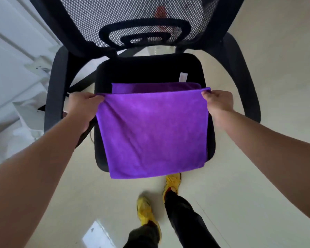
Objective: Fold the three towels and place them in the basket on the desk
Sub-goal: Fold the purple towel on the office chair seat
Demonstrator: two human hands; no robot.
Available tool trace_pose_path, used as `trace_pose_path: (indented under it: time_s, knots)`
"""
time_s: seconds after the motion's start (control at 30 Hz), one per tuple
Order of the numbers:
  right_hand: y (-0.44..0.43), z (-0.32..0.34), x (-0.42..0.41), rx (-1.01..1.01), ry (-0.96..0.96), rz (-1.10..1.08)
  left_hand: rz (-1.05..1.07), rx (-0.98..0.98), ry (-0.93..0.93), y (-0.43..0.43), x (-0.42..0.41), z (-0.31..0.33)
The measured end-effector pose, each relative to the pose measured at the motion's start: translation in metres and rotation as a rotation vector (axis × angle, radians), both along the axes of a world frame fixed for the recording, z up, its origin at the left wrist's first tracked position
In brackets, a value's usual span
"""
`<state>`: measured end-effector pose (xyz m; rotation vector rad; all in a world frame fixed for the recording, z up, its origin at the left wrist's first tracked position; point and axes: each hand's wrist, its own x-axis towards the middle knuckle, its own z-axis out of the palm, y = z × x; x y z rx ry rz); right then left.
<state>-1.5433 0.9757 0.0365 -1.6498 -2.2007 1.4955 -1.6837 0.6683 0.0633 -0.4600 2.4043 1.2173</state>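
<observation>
A purple towel [153,133] hangs doubled over above the black seat of an office chair [150,68]. My left hand [82,106] pinches its upper left corner and my right hand [217,102] pinches its upper right corner. The rear layer of the towel shows as a purple strip behind the front edge, with a white label [183,77] sticking up from it. The towel's lower edge droops past the seat's front edge. No basket, desk or other towels are in view.
The chair has a mesh backrest [141,17] and two curved black armrests [55,90] on either side of my hands. White panels and cloth [11,72] lie at the left. My legs and yellow shoes [145,208] stand on the pale floor below.
</observation>
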Motion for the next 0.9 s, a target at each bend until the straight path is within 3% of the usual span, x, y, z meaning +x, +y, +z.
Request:
trace_pose_path:
  time_s: [0.33,0.57,0.73,0.9]
  knots:
    - [0.024,-0.068,-0.048,0.035,-0.112,-0.019,0.034,0.082,-0.114,0.042,-0.075,-0.079]
    - [0.036,-0.097,-0.061,0.268,-0.219,0.109,0.105,0.064,-0.162,0.042,-0.100,-0.131]
    - [0.037,-0.086,-0.071,0.271,-0.266,0.114,0.128,0.067,-0.144,0.042,-0.105,-0.131]
    - [0.022,-0.070,-0.049,0.185,-0.241,0.040,0.164,0.197,-0.254,0.035,-0.074,-0.106]
